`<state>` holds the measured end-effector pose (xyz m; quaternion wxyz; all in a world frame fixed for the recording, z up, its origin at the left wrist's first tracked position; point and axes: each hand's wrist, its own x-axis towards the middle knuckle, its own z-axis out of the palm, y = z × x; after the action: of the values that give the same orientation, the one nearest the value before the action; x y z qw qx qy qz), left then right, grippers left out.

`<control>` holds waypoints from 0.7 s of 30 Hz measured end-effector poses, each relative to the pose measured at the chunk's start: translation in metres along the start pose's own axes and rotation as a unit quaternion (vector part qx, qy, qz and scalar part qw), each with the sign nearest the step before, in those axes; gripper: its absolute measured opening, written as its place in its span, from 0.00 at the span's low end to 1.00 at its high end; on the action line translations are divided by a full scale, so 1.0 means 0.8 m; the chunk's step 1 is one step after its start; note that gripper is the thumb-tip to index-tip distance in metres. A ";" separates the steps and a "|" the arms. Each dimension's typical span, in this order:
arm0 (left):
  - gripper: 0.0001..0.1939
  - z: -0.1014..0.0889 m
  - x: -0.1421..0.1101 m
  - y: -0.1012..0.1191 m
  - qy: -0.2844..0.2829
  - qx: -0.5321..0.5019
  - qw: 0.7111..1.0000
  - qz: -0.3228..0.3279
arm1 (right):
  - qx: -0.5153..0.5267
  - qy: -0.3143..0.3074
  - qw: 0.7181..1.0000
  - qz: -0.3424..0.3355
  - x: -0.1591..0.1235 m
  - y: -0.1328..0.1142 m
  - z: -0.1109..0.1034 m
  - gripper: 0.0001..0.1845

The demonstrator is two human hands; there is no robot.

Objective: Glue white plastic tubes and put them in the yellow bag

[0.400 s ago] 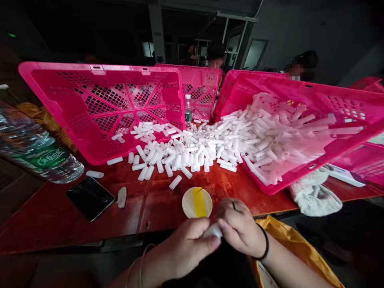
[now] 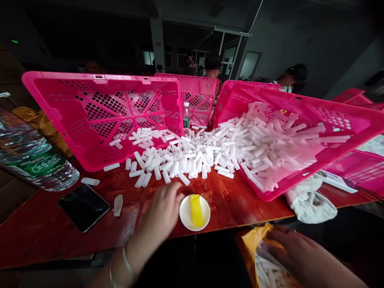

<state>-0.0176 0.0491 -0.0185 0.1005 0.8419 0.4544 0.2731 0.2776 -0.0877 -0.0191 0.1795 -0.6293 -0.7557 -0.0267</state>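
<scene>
Red table (image 2: pixel 231 206), tubes (image 2: pixel 192 166) (left hand (image 2: pixel 165 206) near)

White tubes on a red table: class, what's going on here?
A person is working among white tubes heaped on a red table, spreading out of a tipped pink crate. The left hand is beside a small white dish holding a yellow strip; whether it grips a tube is hidden. The right hand, blurred, is at the mouth of a yellow bag with more white pieces inside; its grip is unclear.
</scene>
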 end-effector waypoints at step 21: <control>0.18 0.006 -0.036 -0.108 -0.118 0.019 0.991 -0.067 | 0.347 0.011 0.929 -0.125 0.100 -0.035 0.112 0.22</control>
<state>-0.0889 0.0751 -0.0694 0.1558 0.8376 0.4998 0.1561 0.2179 0.0055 -0.0729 0.3899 -0.4281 -0.7882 0.2085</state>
